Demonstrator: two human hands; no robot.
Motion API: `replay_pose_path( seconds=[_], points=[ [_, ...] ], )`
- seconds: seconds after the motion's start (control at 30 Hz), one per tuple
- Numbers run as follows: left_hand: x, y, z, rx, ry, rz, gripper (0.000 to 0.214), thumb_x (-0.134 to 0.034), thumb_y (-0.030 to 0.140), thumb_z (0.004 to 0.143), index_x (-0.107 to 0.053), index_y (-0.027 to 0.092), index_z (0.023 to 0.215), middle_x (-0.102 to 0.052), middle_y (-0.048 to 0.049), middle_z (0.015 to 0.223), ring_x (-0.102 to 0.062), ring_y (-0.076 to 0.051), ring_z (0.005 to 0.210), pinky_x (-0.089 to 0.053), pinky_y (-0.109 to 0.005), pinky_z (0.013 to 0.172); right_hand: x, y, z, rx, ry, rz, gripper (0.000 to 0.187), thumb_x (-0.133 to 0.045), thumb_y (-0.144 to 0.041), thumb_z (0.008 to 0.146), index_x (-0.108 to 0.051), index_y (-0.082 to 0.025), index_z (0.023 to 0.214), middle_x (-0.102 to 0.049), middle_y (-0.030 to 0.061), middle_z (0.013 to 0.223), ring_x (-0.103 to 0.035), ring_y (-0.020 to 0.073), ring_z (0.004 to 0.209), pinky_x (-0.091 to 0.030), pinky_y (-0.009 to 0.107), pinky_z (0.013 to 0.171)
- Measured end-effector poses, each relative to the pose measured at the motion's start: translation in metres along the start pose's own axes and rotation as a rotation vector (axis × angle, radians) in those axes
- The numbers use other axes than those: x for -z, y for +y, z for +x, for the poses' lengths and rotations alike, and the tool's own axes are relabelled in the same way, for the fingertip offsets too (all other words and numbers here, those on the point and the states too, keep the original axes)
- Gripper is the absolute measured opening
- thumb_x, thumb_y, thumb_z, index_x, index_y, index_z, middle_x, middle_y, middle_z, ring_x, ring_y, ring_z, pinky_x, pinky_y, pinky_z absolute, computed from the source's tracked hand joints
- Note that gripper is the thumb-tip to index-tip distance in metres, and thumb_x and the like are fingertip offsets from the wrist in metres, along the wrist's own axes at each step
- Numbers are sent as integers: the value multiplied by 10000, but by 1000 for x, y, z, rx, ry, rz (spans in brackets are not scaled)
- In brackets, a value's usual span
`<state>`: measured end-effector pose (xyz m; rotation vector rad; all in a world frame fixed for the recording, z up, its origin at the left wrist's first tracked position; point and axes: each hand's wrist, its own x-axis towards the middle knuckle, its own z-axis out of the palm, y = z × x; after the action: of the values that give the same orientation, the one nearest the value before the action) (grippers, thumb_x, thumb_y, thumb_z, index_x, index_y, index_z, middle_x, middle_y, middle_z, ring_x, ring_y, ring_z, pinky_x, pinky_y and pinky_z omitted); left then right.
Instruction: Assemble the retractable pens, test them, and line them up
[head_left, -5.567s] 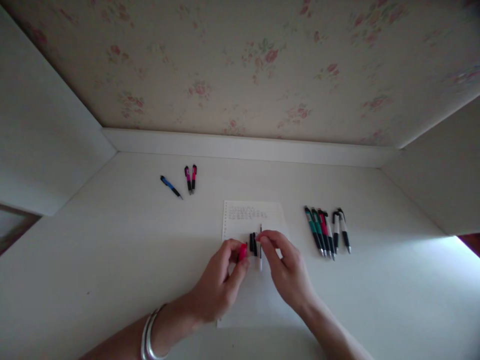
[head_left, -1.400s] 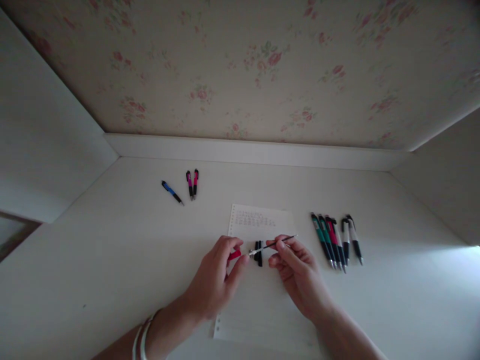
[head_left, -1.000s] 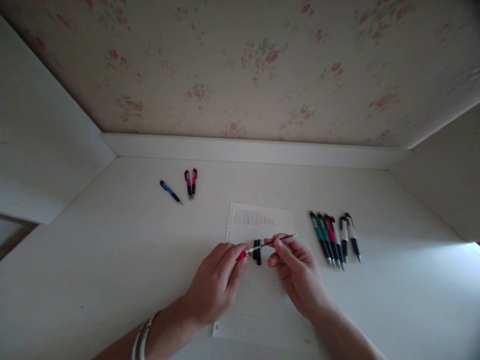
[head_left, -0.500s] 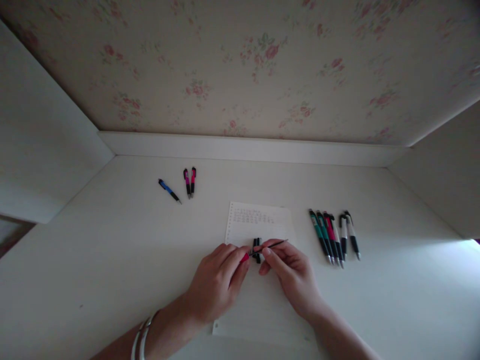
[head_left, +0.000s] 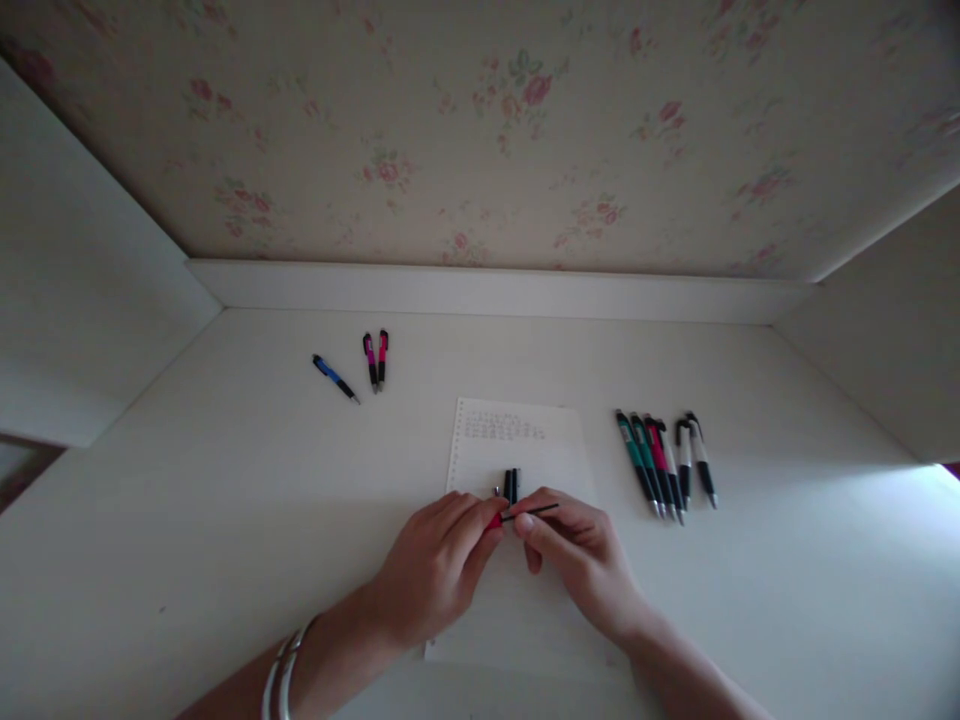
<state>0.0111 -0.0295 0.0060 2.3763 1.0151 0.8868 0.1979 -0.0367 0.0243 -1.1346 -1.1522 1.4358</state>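
My left hand (head_left: 442,550) is closed around a red pen barrel (head_left: 495,521), most of it hidden by the fingers. Between the thumb and fingers of my right hand (head_left: 574,540) is a thin dark pen refill (head_left: 544,509). The refill lines up with the barrel's end, its inner end at the barrel. Just beyond my fingertips, black pen parts (head_left: 511,485) lie on a sheet of lined paper (head_left: 525,455) with handwriting near its top. A small shiny tip shows beside my left fingers.
On the white desk (head_left: 247,480), a blue pen (head_left: 335,379), a purple pen (head_left: 370,362) and a red pen (head_left: 382,360) lie at the back left. Several green, red and white pens (head_left: 660,465) lie to the right. A wall and side panels bound the desk.
The refill has moved left and slightly down, so less of it sticks out past my right fingers. Its inner end is now at the red barrel. Both hands are closer together.
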Motion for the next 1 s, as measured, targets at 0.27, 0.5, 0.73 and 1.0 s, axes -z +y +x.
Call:
replay_pose_path(
  seconds=[0.27,0.5,0.73,1.0],
  points=[
    [4,2,-1,19,-81,-111,230,-395,196,1035,-562,147,1186,-682,-93,944,-647,-208,861,-553,-343,774,3,5,-1,76,-15,-30,144,-696,-318,878,-792,-218,840,-672,32,744,-572,103,522,-462,225,470],
    [0,1,-1,29,-91,-68,149,-446,218,1023,-579,173,1074,-675,-57,880,-641,-199,801,-535,-328,732,2,3,-4,82,-56,-117,151,-697,-315,874,-782,-199,827,-672,26,687,-594,108,520,-476,216,473],
    [-1,-1,-2,39,-50,-124,166,-491,196,1009,-565,173,1155,-692,-78,979,-656,-206,896,-550,-343,816,0,9,-6,54,-30,-246,190,-733,-358,843,-722,-180,778,-633,-1,625,-575,107,509,-445,211,468],
    [3,-1,-1,65,-1,-226,296,-421,134,1010,-521,187,1284,-674,-90,1031,-643,-189,946,-534,-320,860,4,9,-5,126,-88,-381,225,-767,-379,818,-713,-198,939,-632,-3,707,-542,122,581,-442,241,526]
  ],
)
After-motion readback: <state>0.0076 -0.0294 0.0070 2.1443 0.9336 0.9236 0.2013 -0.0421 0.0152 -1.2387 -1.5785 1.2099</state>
